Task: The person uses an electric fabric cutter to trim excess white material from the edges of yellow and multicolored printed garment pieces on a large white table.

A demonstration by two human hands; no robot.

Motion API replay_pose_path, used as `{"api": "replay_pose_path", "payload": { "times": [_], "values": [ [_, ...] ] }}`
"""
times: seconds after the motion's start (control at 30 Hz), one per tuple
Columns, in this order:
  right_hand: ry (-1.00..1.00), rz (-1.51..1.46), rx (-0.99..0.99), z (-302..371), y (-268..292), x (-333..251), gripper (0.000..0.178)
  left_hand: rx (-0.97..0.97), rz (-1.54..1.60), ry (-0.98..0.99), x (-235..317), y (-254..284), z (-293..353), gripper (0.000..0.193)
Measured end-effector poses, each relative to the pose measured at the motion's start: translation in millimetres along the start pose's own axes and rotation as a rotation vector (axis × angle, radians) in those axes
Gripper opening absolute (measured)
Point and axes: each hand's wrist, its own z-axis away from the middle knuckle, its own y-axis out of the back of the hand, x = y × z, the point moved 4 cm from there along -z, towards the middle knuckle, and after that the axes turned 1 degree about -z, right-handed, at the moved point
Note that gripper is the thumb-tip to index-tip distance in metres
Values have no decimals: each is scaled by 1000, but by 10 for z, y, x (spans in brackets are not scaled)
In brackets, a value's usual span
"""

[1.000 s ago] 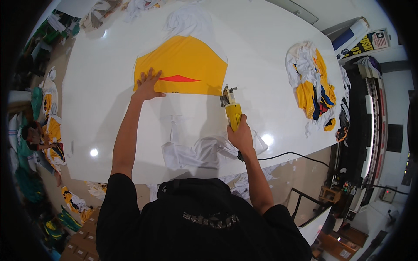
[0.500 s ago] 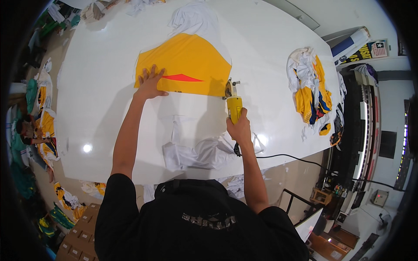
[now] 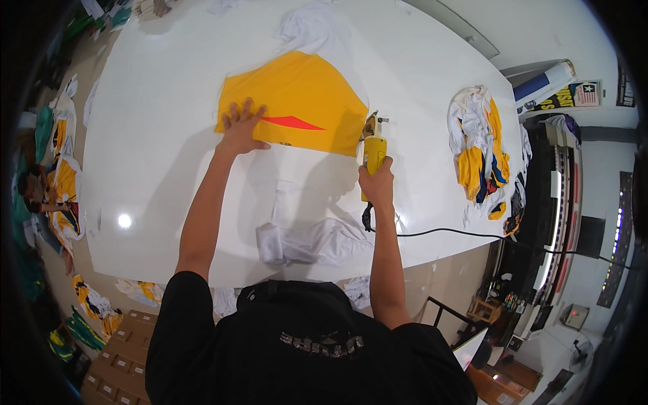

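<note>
A yellow fabric piece (image 3: 297,84) with a red pointed shape lies flat on the white table (image 3: 155,162). My left hand (image 3: 241,128) rests on its lower left part, palm down with fingers spread. In my right hand (image 3: 378,182) is a yellow electric rotary cutter (image 3: 374,152), gripped round its body. The cutter's round head stands at the lower right edge of the yellow piece; the blade's contact with the cloth is too small to make out. A black cord trails from the cutter's rear off to the right.
White fabric scraps (image 3: 310,243) lie between me and the yellow piece, with more white cloth (image 3: 314,30) beyond it. A heap of yellow, white and navy fabric (image 3: 482,148) sits at the right. Brown cartons (image 3: 121,358) stand lower left. Another person (image 3: 44,192) is at far left.
The cutter has moved up a little along the right edge of the yellow piece. My view has shifted slightly; my left hand stays flat on the cloth.
</note>
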Motion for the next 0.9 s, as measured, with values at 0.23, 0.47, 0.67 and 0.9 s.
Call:
{"api": "replay_pose_path", "payload": {
  "times": [0.23,0.47,0.67,0.9],
  "values": [
    [12,6,17,-421,33,-127,58,10,7,5,2,11,37,121],
    [52,10,16,-1039,171,-89,68,186,69,17,451,-63,-94,125],
    [57,-7,-88,-212,307,300,69,131,-66,-15,716,-476,-39,132],
    [184,48,-247,1236,412,581,68,-89,-243,93,-235,-265,1148,140]
  ]
}}
